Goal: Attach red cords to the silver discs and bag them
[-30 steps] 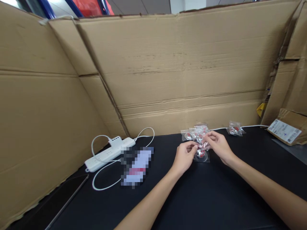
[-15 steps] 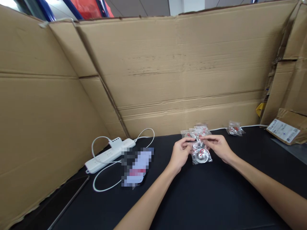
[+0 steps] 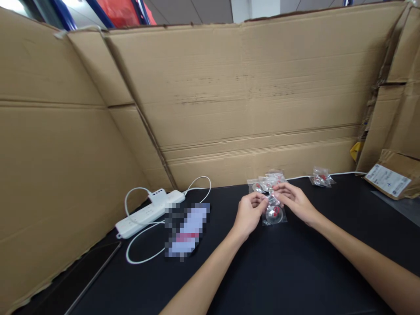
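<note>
A small clear plastic bag [image 3: 274, 215] hangs or lies between my hands; inside it a round disc-shaped piece and a red mark or part show. My left hand [image 3: 250, 215] pinches the bag's upper left edge between thumb and fingertips. From the other side, my right hand [image 3: 295, 204] has its thumb and fingers closed on the bag's upper part. Just behind the fingertips lies a pile of similar clear bags [image 3: 258, 186] with red and silvery contents, partly covered by my hands.
Another small bag [image 3: 322, 177] lies to the right by a white cable. At left are a white power strip [image 3: 149, 214], a blurred-out item [image 3: 188, 232] and a dark flat device [image 3: 88, 280]. A labelled cardboard box [image 3: 392, 177] stands far right. Cardboard walls [image 3: 246, 96] enclose the black table [image 3: 278, 280].
The bag has turned or tilted: its shiny silver disc now looks clear and paler. My left fingers have drawn in to pinch it, and my right hand has shifted slightly.
</note>
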Available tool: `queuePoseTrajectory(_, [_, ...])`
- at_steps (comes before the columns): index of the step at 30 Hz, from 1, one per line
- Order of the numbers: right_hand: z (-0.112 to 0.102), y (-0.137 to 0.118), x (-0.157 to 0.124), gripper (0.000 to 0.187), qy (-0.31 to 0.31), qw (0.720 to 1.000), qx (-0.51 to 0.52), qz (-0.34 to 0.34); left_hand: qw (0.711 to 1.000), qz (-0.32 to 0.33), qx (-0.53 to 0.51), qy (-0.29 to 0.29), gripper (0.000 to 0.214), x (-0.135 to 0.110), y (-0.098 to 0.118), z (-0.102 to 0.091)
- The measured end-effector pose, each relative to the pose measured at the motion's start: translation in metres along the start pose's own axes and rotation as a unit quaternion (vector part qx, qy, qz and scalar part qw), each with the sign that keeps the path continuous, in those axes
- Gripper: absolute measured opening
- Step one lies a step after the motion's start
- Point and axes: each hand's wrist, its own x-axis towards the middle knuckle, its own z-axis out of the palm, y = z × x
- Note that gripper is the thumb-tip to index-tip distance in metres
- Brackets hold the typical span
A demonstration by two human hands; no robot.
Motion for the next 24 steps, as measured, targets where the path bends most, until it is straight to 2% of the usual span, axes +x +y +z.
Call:
queuePoseTrajectory(2, [0.0, 0.004, 0.001, 0.03, 0.004, 0.999, -0.032, -0.004, 1.0, 0.019, 0.003, -0.012, 0.019, 0.0, 0.001, 0.001])
queuePoseTrajectory(4, [-0.001, 0.008, 0.001, 0.024, -0.021, 0.997, -0.07, -0.015, 0.999, 0.025, 0.007, -0.026, 0.018, -0.001, 0.003, 0.001])
queuePoseTrajectory(8, [-0.005, 0.012, 0.002, 0.021, -0.069, 0.994, -0.079, -0.026, 0.994, -0.012, 0.057, -0.089, 0.023, -0.001, 0.008, -0.004])
queuePoseTrajectory(12, [-0.008, 0.011, 0.002, 0.024, -0.072, 0.996, -0.057, 0.023, 0.982, -0.003, 0.145, -0.118, 0.032, -0.002, 0.014, -0.013])
queuePoseTrajectory(17, [-0.011, 0.009, 0.0, 0.031, -0.093, 0.992, 0.003, 0.084, 0.975, -0.002, 0.148, -0.167, 0.035, 0.001, 0.016, -0.024])
queuePoseTrajectory(21, [-0.014, 0.011, 0.0, 0.032, -0.106, 0.99, 0.017, 0.086, 0.968, -0.013, 0.179, -0.176, 0.032, 0.006, 0.016, -0.029])
queuePoseTrajectory(24, [-0.02, 0.018, 0.004, 0.03, -0.105, 0.991, -0.036, 0.075, 0.953, 0.021, 0.263, -0.148, 0.032, 0.005, 0.031, -0.035])
